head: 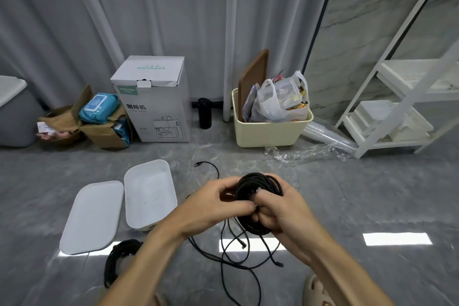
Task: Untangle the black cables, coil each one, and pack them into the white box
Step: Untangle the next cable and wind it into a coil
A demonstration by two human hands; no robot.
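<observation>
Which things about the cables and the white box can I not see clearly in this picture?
- Coil, head view: both hands, left hand and right hand, cover its lower part and any tie.
- Second coil: the left forearm hides its right side.
- Loose cable: runs off the bottom edge.
- White box: the forearm covers its near corner.

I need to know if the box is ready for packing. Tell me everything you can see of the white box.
The white box is a shallow, rounded-corner tub, plastic by the look, standing open on the grey floor with nothing visible inside. Its matching lid lies flat beside it, touching or nearly so. The left forearm hides its near right corner. No cable is in it.
</observation>
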